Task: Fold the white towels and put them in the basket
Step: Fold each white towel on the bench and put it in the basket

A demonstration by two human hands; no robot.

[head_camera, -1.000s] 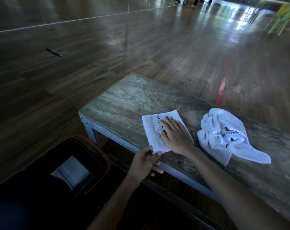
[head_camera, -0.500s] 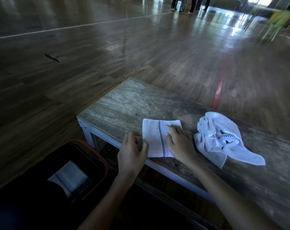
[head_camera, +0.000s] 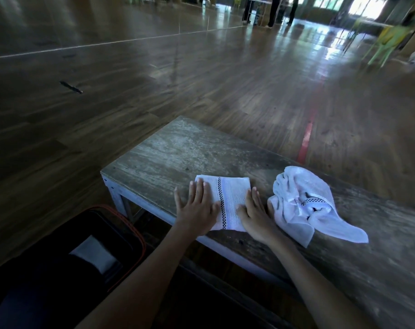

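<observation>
A folded white towel [head_camera: 230, 198] with a black checked stripe lies near the front edge of the wooden bench [head_camera: 178, 150]. My left hand [head_camera: 197, 210] presses flat on its left part, fingers straight. On the towel's right edge my right hand [head_camera: 254, 214] lies flat as well. A crumpled white towel [head_camera: 304, 200] sits just right of my right hand, touching it. Below the bench's left end stands a dark basket with an orange rim [head_camera: 135, 231], and a folded white towel [head_camera: 95, 255] lies inside it.
The bench's left end and its front edge are close to my hands. Dark wooden floor spreads around, with a red line [head_camera: 306, 141] beyond the bench. Chairs and people's legs stand far back at the right.
My left hand came up from the bench's front edge and now lies flat on the towel. The towel has been folded over to a narrower shape, and my right hand shifted to its right edge.
</observation>
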